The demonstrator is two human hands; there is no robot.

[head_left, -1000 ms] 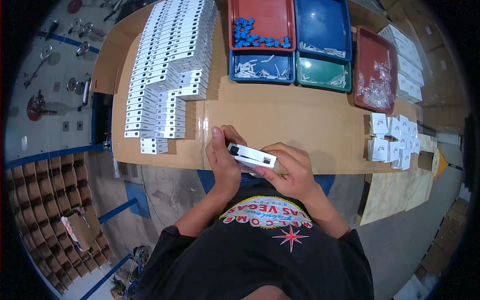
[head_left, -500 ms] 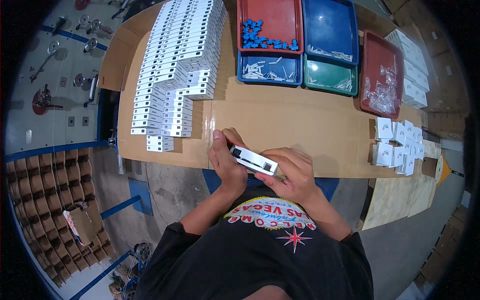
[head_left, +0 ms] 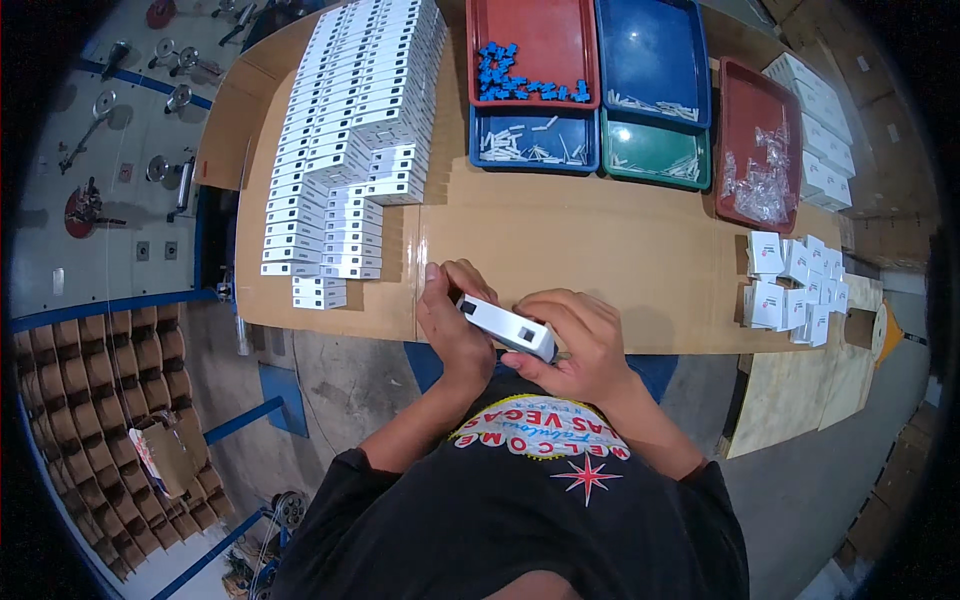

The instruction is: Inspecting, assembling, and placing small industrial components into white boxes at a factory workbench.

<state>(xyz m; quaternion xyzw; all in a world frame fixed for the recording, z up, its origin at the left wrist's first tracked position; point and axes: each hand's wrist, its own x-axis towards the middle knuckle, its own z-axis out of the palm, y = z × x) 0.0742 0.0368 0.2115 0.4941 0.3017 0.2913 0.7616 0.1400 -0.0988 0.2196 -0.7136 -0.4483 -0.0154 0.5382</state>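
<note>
Between my two hands, just off the table's near edge, I hold a small white box point(head_left: 507, 326) with a dark square window on its narrow side. My left hand point(head_left: 455, 318) grips its left end, thumb and fingers closed on it. Around the right end my right hand point(head_left: 578, 340) is closed, thumb below and fingers above. That narrow side faces up and looks closed. Whatever lies inside the box is hidden.
Stacked white boxes point(head_left: 352, 150) stand at the table's left. Trays at the back hold blue clips point(head_left: 500, 75), white sticks point(head_left: 530, 145) and clear plastic pieces point(head_left: 762, 185). Small white packets point(head_left: 790, 290) lie at the right, near more white boxes point(head_left: 820, 130). Cardboard point(head_left: 560, 240) covers the table.
A dark gap along the box's upper side has closed, and that side now looks flat and white. Both hands keep their hold in almost the same place.
</note>
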